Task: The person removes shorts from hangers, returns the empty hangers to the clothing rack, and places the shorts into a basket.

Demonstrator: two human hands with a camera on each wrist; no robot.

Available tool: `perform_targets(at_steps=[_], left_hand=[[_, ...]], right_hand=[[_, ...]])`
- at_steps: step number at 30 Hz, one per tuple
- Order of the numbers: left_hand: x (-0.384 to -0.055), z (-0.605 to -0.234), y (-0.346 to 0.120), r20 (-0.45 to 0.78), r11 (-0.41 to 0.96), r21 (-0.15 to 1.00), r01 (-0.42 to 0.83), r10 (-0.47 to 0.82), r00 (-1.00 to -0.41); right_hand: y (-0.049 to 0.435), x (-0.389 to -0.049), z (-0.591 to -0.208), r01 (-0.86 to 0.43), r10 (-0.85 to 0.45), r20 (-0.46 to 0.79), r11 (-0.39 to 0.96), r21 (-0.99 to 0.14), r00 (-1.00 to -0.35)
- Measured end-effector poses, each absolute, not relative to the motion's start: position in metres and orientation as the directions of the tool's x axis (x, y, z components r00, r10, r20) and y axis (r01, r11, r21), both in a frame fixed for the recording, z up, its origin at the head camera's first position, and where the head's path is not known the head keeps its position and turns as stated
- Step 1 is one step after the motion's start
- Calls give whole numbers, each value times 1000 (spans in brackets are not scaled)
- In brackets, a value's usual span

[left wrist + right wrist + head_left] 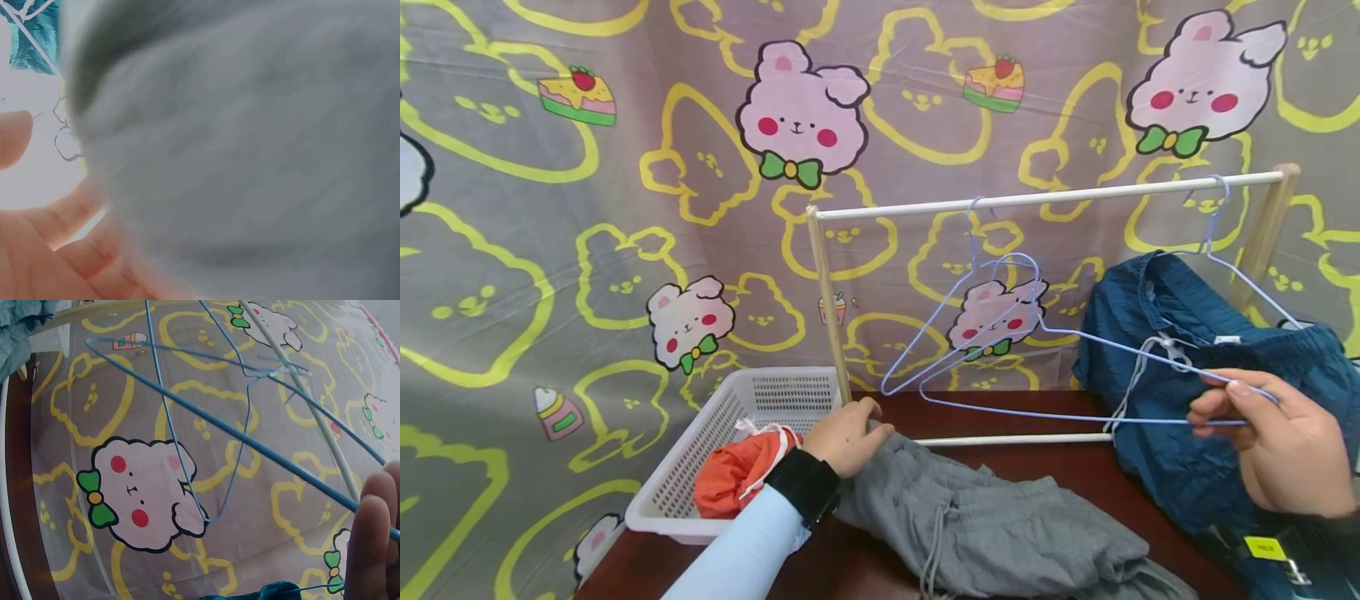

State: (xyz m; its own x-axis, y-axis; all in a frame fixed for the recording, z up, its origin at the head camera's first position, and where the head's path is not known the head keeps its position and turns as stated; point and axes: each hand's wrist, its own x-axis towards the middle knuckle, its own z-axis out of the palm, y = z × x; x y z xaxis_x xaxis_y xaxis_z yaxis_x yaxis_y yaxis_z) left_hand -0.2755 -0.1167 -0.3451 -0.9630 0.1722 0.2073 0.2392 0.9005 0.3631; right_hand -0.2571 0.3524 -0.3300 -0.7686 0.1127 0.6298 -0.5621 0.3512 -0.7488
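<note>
1. Head view: right hand (1292, 442) pinches blue hanger (1052, 413); left hand (846, 437), thumb and fingers apart, grey garment (1000, 533) at its fingers;
2. we could snag the hanging hanger (929, 329) beyond right fingertips by swinging carelessly.

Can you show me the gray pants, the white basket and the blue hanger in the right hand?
Gray drawstring pants (1000, 521): head view, middle of the rumpled cloth.
White basket (658, 526): head view, front rim.
Held blue hanger (1060, 416): head view, bottom bar.
</note>
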Motion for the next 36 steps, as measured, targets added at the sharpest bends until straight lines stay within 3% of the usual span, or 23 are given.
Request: perform_targets(at_steps=[6,11,18,29,33,36], left_hand=[[-273,-343,-118,218,895,378,237,163,-962],[-271,-344,-119,237,882,394,260,175,-956],[-271,-339,-121,271,866,413,281,177,-946],[-270,-339,-123,270,855,427,294,190,-944],[-270,-340,-123,269,856,423,297,194,-943],[-270,-339,-124,270,853,425,304,201,-942]], right_hand=[[342,-254,-322,-419,313,608,498,-759,-729],[331,-248,-318,-369,468,619,521,-770,-630],[328,-242,-317,-475,407,767,612,-633,-496],[322,-240,-314,-546,436,820,612,-573,-372],[318,-243,-311,-557,451,815,596,-579,-364],[314,-244,-309,-522,466,790,593,-613,-399]])
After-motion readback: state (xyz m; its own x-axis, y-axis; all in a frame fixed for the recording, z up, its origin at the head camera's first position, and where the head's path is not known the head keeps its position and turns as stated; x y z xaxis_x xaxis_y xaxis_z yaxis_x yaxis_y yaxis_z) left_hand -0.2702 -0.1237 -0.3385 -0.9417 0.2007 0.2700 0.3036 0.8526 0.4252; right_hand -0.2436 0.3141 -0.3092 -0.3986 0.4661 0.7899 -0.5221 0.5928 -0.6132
